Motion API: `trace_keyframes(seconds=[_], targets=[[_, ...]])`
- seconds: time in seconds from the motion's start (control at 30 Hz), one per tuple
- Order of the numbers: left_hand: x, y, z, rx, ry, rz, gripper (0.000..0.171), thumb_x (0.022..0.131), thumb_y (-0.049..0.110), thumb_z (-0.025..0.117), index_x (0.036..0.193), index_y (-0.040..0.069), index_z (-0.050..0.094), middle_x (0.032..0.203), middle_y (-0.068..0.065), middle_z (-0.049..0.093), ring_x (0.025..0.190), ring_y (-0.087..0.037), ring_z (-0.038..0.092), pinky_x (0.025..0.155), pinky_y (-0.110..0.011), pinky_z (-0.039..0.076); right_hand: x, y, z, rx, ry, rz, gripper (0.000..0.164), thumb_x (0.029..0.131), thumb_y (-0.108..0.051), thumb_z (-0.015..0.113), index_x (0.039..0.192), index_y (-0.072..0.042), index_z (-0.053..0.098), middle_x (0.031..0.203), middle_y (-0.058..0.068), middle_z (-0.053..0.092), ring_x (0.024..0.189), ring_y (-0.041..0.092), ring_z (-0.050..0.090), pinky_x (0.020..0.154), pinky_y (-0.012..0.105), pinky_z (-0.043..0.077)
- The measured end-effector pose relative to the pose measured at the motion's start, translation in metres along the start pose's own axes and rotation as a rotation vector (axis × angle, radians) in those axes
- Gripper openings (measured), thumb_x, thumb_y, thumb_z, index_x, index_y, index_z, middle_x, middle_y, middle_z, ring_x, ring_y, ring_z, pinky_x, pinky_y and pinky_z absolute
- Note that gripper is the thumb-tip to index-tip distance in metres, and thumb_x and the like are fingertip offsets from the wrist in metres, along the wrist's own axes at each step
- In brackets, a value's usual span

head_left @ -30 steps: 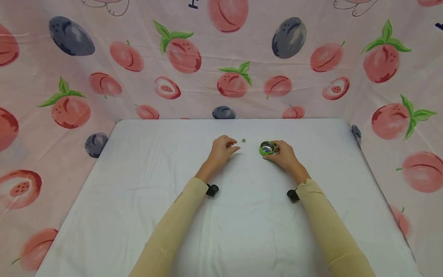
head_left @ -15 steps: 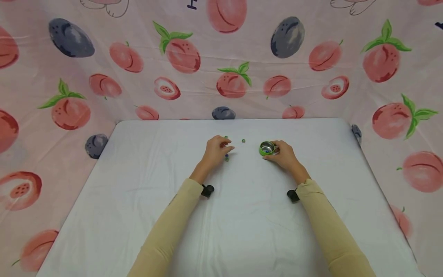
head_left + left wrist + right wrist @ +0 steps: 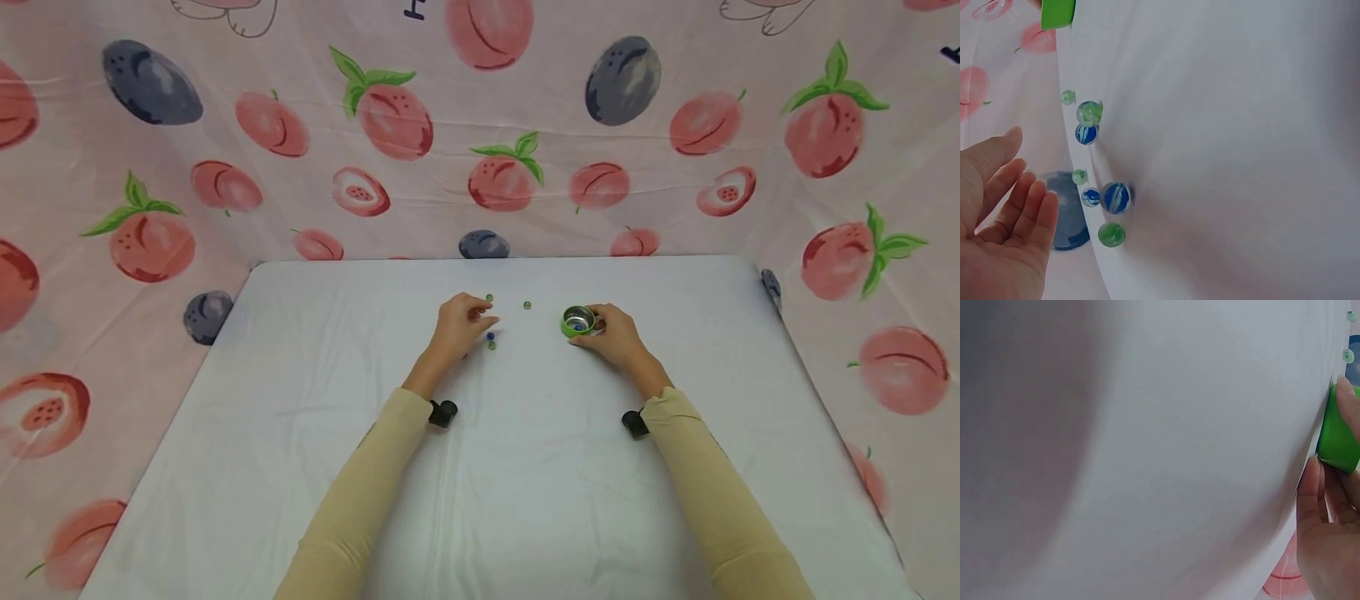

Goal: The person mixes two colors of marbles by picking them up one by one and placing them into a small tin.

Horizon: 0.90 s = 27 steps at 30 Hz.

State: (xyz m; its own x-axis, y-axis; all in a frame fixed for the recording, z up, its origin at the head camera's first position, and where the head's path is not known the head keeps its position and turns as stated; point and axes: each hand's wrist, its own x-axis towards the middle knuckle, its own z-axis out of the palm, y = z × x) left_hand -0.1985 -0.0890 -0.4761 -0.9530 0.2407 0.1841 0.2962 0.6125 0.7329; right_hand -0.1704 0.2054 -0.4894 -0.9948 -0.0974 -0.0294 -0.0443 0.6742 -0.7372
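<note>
My left hand point(image 3: 457, 325) hovers at the table's middle, fingers loosely bent and thumb apart, with nothing between them. Glass marbles lie around it: a green marble point(image 3: 489, 297) by the fingertips, a blue marble point(image 3: 491, 336) beside another green marble point(image 3: 492, 345) near the thumb. The left wrist view shows several, among them a large blue-striped marble point(image 3: 1115, 198); the hand hides some from the head view. My right hand point(image 3: 618, 333) grips a small green cup point(image 3: 567, 328) with a silvery inside, thumb and fingers on opposite sides. Something blue shows inside the cup.
A lone green marble point(image 3: 527, 305) sits between the left hand and the cup. White cloth covers the table point(image 3: 525, 500). Behind and at both sides hangs a pink fruit-print curtain point(image 3: 300, 208). Each wrist wears a small black camera point(image 3: 443, 413).
My left hand has drawn back to the left, and marbles that it hid now show beside it. The right hand and the cup have stayed in place.
</note>
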Motion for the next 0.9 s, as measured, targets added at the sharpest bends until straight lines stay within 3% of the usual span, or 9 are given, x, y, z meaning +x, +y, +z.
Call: trace_keyframes(seconds=[0.9], targets=[[-0.01, -0.016, -0.015, -0.01, 0.026, -0.051, 0.032, 0.095, 0.008, 0.08, 0.124, -0.004, 0.074, 0.111, -0.02, 0.07, 0.101, -0.032, 0.063, 0.092, -0.042, 0.054, 0.003, -0.001, -0.003, -0.001, -0.009, -0.008, 0.067, 0.091, -0.011, 0.085, 0.145, 0.012, 0.053, 0.132, 0.029, 0.058, 0.118, 0.041, 0.057, 0.102, 0.051, 0.05]])
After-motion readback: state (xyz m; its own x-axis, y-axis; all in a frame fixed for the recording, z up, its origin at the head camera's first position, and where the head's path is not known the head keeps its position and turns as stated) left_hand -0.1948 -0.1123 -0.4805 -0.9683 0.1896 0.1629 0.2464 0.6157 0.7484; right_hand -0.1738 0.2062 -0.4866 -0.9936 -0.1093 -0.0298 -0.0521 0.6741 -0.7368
